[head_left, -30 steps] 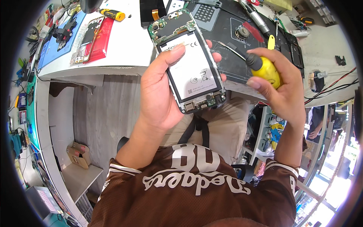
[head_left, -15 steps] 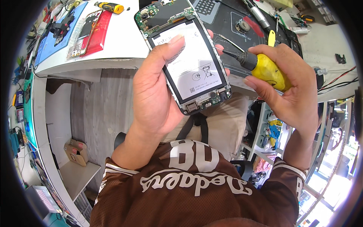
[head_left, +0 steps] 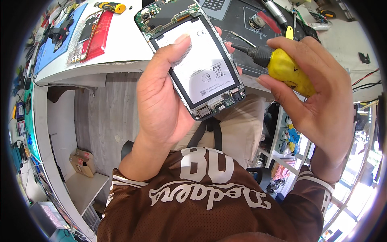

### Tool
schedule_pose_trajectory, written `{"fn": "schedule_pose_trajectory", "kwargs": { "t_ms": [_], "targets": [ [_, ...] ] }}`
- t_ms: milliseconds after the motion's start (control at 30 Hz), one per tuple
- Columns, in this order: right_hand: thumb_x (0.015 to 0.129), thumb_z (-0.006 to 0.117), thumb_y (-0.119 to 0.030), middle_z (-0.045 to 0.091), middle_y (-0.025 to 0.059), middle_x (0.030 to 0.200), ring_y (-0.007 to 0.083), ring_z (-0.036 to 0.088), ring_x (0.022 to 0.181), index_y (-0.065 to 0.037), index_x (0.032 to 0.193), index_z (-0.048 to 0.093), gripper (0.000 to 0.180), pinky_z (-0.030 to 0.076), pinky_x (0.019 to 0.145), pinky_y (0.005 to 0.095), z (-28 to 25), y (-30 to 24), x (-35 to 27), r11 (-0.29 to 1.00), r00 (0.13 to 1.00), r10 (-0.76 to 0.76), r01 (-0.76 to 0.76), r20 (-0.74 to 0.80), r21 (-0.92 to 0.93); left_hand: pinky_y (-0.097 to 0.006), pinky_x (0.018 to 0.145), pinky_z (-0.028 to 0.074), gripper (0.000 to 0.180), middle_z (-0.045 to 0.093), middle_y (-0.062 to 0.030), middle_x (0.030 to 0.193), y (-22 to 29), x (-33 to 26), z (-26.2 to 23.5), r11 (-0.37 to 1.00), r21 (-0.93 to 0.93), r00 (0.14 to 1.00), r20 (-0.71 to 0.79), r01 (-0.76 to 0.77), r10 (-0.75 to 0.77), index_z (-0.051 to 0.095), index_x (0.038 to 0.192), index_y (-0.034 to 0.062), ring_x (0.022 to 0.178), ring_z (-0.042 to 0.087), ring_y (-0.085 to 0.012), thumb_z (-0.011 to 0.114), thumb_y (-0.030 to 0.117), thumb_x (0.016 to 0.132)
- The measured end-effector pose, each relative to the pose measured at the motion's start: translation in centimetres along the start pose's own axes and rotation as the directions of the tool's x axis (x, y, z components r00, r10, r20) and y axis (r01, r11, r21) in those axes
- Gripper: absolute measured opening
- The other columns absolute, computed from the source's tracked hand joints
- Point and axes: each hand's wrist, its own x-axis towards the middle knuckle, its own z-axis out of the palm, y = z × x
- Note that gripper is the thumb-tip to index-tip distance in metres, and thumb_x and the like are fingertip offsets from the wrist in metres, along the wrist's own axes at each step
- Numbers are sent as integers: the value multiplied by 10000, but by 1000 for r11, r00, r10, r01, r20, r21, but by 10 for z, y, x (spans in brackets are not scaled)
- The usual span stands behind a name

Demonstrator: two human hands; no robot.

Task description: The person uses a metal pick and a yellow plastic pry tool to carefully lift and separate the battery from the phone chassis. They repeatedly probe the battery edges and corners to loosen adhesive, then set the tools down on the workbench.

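My left hand (head_left: 159,88) holds an opened phone (head_left: 197,68) tilted above my lap. Its thumb lies across the white battery (head_left: 201,56), and fingertips show past the right edge. Green circuit boards show at the phone's top and bottom ends. My right hand (head_left: 322,76) is closed round a yellow bulb-shaped tool (head_left: 288,70) with a black collar and a thin tip; its exact kind is unclear. That tip points left at the phone's right edge, close to my left fingertips. Whether it touches the phone cannot be made out.
On the white desk (head_left: 121,44) lie a red packet with phone parts (head_left: 96,40), a blue mat (head_left: 60,40) and a yellow-black tool (head_left: 111,7). Behind the phone is a dark panel (head_left: 242,32) with a silver pen-like tool (head_left: 276,14). A cardboard box (head_left: 82,162) stands on a low shelf.
The phone and my left hand have shifted slightly left in view, as have the desk things. My right hand and wrist sit a little further right, with the tool's tip still by the phone.
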Motion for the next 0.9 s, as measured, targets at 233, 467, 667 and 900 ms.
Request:
{"fn": "schedule_pose_trajectory", "kwargs": {
  "t_ms": [233,467,667,900],
  "targets": [
    [763,842,-40,644,120,918,241,630,787,-26,1202,683,467,502,719,330,-2,-8,8,1000,999,-12,12,-32,13,-584,1024,532,476,595,-209,1385,-2,0,3,998,-47,999,-17,-33,32,503,1403,-60,1223,617,-349,445,263,1058],
    [768,840,-37,652,120,927,245,644,803,-31,1209,685,468,508,729,322,-6,-10,7,1000,1000,19,-19,3,6,-593,1049,515,465,608,-210,1371,0,0,-2,1000,-28,999,52,-7,9,495,1417,-43,1232,613,-348,447,251,1060],
    [787,827,-83,641,118,905,263,634,781,-35,1196,684,436,496,711,330,-4,-7,6,1000,1000,-5,5,-16,-13,-588,1059,509,473,592,-214,1383,-1,-1,2,999,-50,1000,20,-21,22,479,1425,-56,1235,612,-351,441,248,1065],
    [801,816,-132,610,120,863,312,602,750,-38,1165,681,399,463,675,361,0,-2,6,999,1000,-13,13,-14,-34,-575,1081,500,486,587,-228,1377,0,-2,0,992,-104,996,75,65,-57,461,1431,-76,1265,609,-342,426,257,1078]
  ]
}}
